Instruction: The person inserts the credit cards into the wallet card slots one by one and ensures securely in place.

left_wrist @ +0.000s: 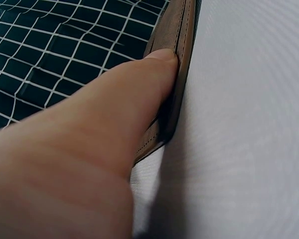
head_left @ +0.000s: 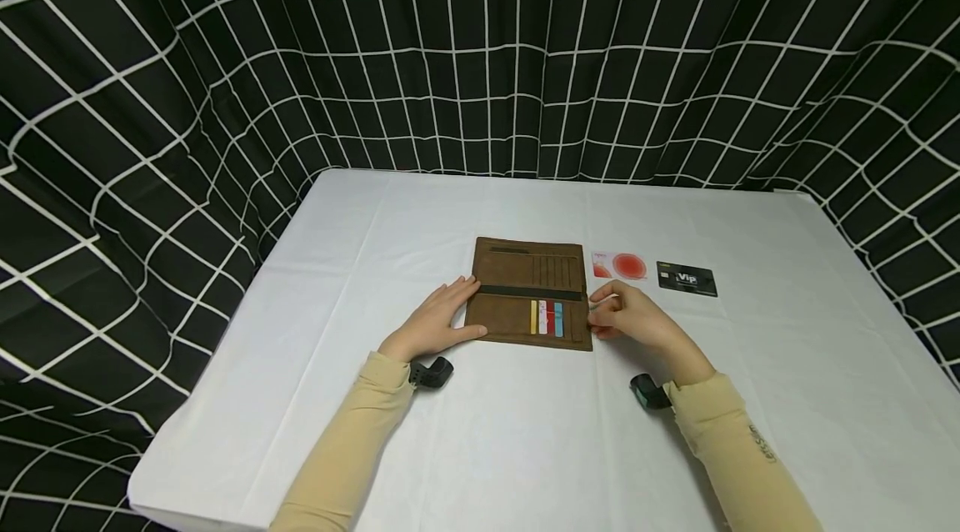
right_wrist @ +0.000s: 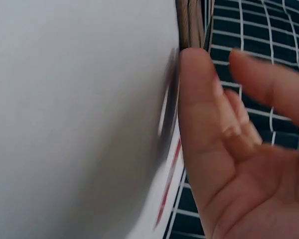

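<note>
A brown bifold wallet (head_left: 517, 272) lies spread open on the white table. A dark band crosses its middle, and several coloured cards (head_left: 549, 318) stick out of slots in its lower half. My left hand (head_left: 435, 322) rests on the wallet's left edge with fingers extended; in the left wrist view its thumb (left_wrist: 159, 64) presses near a corner. At the right edge is my right hand (head_left: 630, 317), fingers bent and spread. In the right wrist view, one fingertip (right_wrist: 195, 57) touches the wallet's edge (right_wrist: 190, 25), with a gap to the opposite digit and nothing visibly pinched.
A white card with a red circle (head_left: 628, 266) lies just right of the wallet. Farther right is a black card marked Vip (head_left: 687, 278). Black curtains with a white grid (head_left: 450, 57) surround the white-covered table (head_left: 525, 449).
</note>
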`<action>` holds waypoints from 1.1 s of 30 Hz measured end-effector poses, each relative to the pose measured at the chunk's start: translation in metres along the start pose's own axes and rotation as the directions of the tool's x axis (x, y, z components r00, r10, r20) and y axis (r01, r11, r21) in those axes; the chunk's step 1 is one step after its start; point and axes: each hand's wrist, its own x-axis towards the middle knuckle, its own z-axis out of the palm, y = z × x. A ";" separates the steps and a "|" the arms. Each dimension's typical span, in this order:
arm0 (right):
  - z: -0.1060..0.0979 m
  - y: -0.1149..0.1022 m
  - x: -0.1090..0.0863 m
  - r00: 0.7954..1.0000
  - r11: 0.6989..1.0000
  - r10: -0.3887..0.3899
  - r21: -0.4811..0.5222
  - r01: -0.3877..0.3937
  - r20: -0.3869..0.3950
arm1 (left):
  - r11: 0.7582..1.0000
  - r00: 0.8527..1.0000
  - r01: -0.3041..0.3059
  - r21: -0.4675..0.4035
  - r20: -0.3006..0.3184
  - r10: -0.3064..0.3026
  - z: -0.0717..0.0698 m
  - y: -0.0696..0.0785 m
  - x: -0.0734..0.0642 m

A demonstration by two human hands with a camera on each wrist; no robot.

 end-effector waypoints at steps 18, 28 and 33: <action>-0.048 0.016 -0.023 0.983 0.987 -0.156 -0.058 0.151 -0.093 | 1.000 1.000 0.001 -0.011 -0.008 -0.001 -0.002 0.001 -0.001; -0.078 0.030 -0.033 0.972 0.991 -0.107 -0.101 0.088 -0.207 | 1.000 1.000 0.009 0.012 -0.010 -0.009 0.003 -0.001 0.000; -0.090 0.033 -0.038 0.957 0.991 -0.122 -0.084 0.103 -0.263 | 1.000 1.000 0.011 0.017 -0.004 -0.011 0.003 -0.001 0.000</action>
